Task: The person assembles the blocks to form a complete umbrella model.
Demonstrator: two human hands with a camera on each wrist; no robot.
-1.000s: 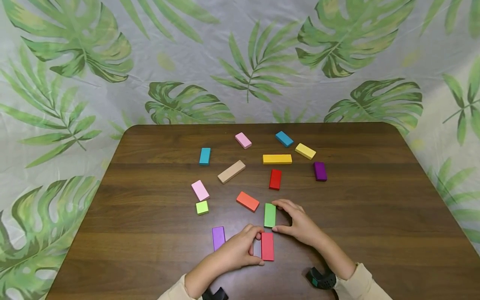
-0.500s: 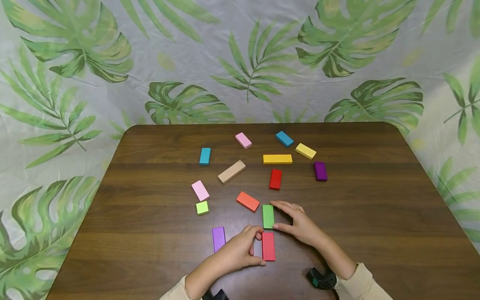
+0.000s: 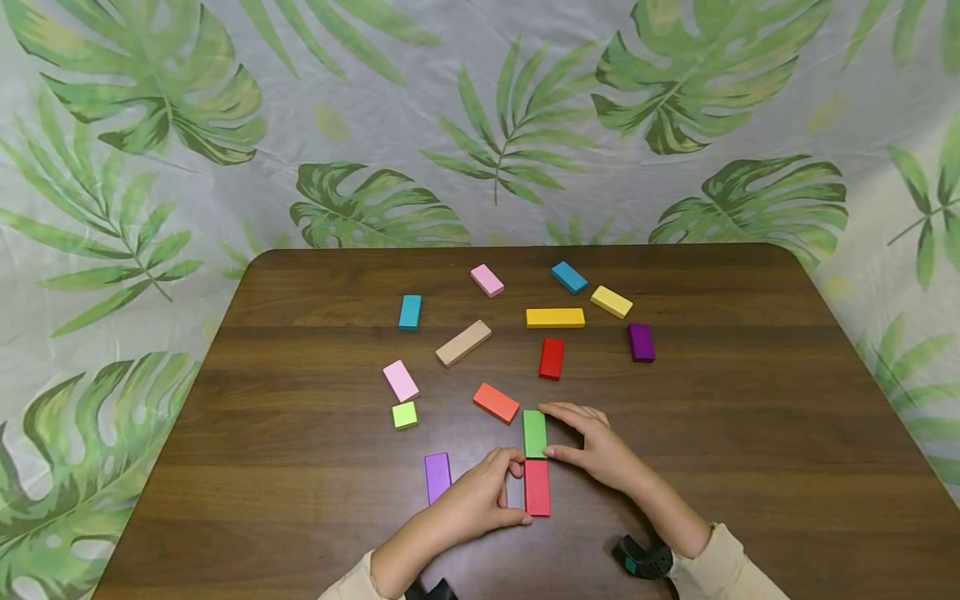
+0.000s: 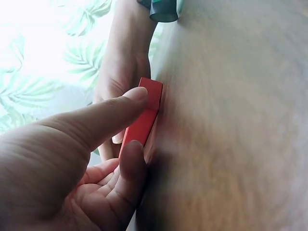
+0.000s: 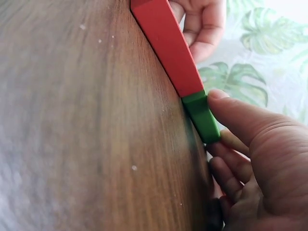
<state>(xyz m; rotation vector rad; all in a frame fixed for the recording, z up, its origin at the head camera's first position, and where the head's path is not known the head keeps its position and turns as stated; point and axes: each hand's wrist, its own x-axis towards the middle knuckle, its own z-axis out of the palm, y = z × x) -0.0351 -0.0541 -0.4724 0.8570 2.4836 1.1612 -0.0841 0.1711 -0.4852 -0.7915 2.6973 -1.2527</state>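
Observation:
A red block (image 3: 537,488) lies flat near the table's front, lengthwise away from me. My left hand (image 3: 480,493) is at its left side, holding it with the thumb at the near end and curled fingers by the far end. Directly beyond it lies a green block (image 3: 535,434), end to end with the red one; the right wrist view shows their ends meeting. From the right, my right hand (image 3: 596,446) holds the green block between thumb and fingers. In the left wrist view the thumb presses the red block (image 4: 139,126). The green block (image 5: 204,120) has the right thumb on it.
Left of my left hand is a purple block (image 3: 437,477), partly covered by it. An orange block (image 3: 496,403) lies just left of the green one. Farther off are a red block (image 3: 551,359), a wooden-coloured block (image 3: 463,343) and several other coloured blocks on the brown table (image 3: 315,467).
The green block has slid a little left into line with the red block. The red block has moved slightly away from me, and the gap between them has closed.

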